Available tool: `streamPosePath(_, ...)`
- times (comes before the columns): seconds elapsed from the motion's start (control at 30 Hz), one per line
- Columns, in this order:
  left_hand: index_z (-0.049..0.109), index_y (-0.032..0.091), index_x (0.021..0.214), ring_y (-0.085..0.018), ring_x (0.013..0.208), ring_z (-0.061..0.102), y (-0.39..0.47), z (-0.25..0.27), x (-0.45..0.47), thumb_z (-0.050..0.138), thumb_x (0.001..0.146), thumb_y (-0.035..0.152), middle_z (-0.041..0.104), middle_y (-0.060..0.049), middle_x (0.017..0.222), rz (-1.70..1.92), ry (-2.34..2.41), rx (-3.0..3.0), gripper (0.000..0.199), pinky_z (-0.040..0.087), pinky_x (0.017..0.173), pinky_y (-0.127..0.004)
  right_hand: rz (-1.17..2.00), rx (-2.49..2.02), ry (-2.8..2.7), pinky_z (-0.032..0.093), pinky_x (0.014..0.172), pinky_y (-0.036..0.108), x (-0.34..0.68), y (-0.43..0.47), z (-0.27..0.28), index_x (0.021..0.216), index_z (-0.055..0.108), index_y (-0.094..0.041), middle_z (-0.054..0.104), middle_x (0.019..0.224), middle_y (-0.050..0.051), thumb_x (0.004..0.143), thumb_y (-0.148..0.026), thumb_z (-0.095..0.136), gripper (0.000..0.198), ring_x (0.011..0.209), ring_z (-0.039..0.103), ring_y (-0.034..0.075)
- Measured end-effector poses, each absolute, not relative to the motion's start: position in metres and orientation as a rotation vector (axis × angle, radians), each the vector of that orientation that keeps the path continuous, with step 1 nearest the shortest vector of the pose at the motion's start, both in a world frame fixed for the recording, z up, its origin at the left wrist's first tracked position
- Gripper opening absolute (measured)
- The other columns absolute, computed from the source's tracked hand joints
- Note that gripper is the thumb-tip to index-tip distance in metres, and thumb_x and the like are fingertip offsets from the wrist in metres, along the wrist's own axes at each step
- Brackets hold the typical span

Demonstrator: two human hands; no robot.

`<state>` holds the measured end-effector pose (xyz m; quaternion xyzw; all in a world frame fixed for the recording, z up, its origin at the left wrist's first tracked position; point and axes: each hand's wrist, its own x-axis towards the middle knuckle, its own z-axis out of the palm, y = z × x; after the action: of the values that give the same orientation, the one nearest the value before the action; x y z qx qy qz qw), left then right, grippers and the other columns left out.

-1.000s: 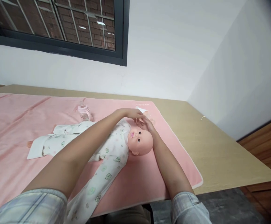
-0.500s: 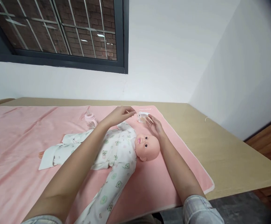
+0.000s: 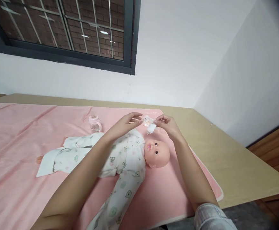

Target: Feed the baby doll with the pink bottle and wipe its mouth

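The right hand (image 3: 170, 126) now pinches a small white piece (image 3: 151, 128) between thumb and fingers, holding it just in front of a clear printed packet (image 3: 147, 120). Half a second ago that hand's fingers were spread beside the packet, and a second ago both hands met over it. The left hand (image 3: 126, 124) has its fingers loosely parted and slightly curled, with nothing visible in its grasp; its fingertips come right up to the packet's left edge, and whether they touch it cannot be told.

The packet is near the far right corner of a pink blanket (image 3: 163, 191), beyond the doll. The doll (image 3: 130, 150) lies on its back as before, bald head to the right, legs to the left, one long patterned sleeve stretching toward the person. A pink-topped bottle (image 3: 95, 124) still stands beyond the doll's legs, well apart from both hands. The blanket covers much of the wooden bench (image 3: 202, 137), whose right end is bare. Behind rises a white wall (image 3: 173, 64) with a dark-framed window (image 3: 65, 28).
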<state>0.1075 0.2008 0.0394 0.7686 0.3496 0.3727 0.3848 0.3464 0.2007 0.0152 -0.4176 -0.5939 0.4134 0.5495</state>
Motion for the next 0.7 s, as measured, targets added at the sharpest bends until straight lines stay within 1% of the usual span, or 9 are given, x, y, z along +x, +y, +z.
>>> streamPosePath(0.1, 0.060, 0.021, 0.123, -0.026, 0.118, 0.056, 0.196, 0.041, 0.105, 0.065, 0.084, 0.044, 0.059, -0.008, 0.133, 0.885, 0.890, 2.034, 0.046, 0.046, 0.100, -0.040, 0.977, -0.990, -1.616, 0.052, 0.072, 0.027, 0.338, 0.187, 0.024, 0.074, 0.066, -0.018, 0.066, 0.078, 0.000, 0.058, -0.038, 0.087, 0.033, 0.070, 0.061, 0.011)
streamPosePath(0.23, 0.057, 0.023, 0.129, -0.027, 0.125, 0.051, 0.196, 0.041, 0.101, 0.071, 0.078, 0.044, 0.055, -0.007, 0.139, 0.810, 0.795, 2.157, 0.057, 0.042, 0.104, -0.040, 0.935, -0.910, -1.787, 0.054, 0.073, 0.027, 0.332, 0.169, 0.035, 0.079, 0.067, -0.019, 0.065, 0.085, 0.001, 0.064, -0.036, 0.085, 0.028, 0.076, 0.062, 0.012)
streamPosePath(0.33, 0.055, 0.028, 0.133, -0.026, 0.131, 0.046, 0.195, 0.044, 0.097, 0.072, 0.078, 0.048, 0.053, -0.004, 0.142, 0.725, 0.696, 2.226, 0.061, 0.037, 0.108, -0.038, 0.844, -0.828, -1.912, 0.056, 0.074, 0.027, 0.330, 0.155, 0.043, 0.081, 0.069, -0.020, 0.064, 0.086, 0.002, 0.071, -0.035, 0.081, 0.021, 0.081, 0.062, 0.013)
streamPosePath(0.4, 0.057, 0.030, 0.131, -0.025, 0.131, 0.046, 0.194, 0.047, 0.094, 0.073, 0.077, 0.047, 0.054, -0.002, 0.141, 0.656, 0.624, 2.232, 0.058, 0.036, 0.109, -0.036, 0.796, -0.789, -1.976, 0.056, 0.076, 0.028, 0.329, 0.147, 0.048, 0.084, 0.070, -0.021, 0.065, 0.088, 0.003, 0.076, -0.034, 0.077, 0.016, 0.083, 0.063, 0.013)
streamPosePath(0.5, 0.064, 0.029, 0.117, -0.025, 0.128, 0.049, 0.192, 0.051, 0.092, 0.076, 0.074, 0.042, 0.059, -0.001, 0.133, 0.592, 0.520, 2.194, 0.047, 0.036, 0.108, -0.034, 0.737, -0.747, -2.035, 0.057, 0.078, 0.030, 0.329, 0.138, 0.052, 0.088, 0.072, -0.023, 0.066, 0.090, 0.005, 0.082, -0.032, 0.071, 0.011, 0.085, 0.064, 0.014)
streamPosePath(0.57, 0.066, 0.026, 0.110, -0.025, 0.121, 0.054, 0.190, 0.052, 0.092, 0.078, 0.072, 0.040, 0.064, -0.003, 0.124, 0.568, 0.487, 2.153, 0.042, 0.039, 0.103, -0.034, 0.714, -0.732, -2.059, 0.058, 0.078, 0.032, 0.329, 0.135, 0.055, 0.090, 0.072, -0.024, 0.066, 0.090, 0.005, 0.084, -0.032, 0.069, 0.011, 0.085, 0.064, 0.015)
streamPosePath(0.63, 0.064, 0.023, 0.105, -0.024, 0.107, 0.061, 0.188, 0.053, 0.092, 0.080, 0.069, 0.038, 0.067, -0.004, 0.111, 0.546, 0.480, 2.110, 0.042, 0.046, 0.091, -0.033, 0.698, -0.729, -2.069, 0.058, 0.079, 0.032, 0.329, 0.132, 0.056, 0.091, 0.073, -0.024, 0.067, 0.091, 0.005, 0.084, -0.033, 0.068, 0.012, 0.086, 0.064, 0.015)
streamPosePath(0.7, 0.063, 0.020, 0.102, -0.021, 0.093, 0.063, 0.185, 0.053, 0.093, 0.081, 0.068, 0.037, 0.067, -0.003, 0.101, 0.521, 0.492, 2.083, 0.042, 0.048, 0.078, -0.029, 0.678, -0.730, -2.068, 0.058, 0.080, 0.033, 0.329, 0.131, 0.057, 0.093, 0.073, -0.024, 0.067, 0.091, 0.006, 0.085, -0.034, 0.067, 0.013, 0.087, 0.064, 0.015)
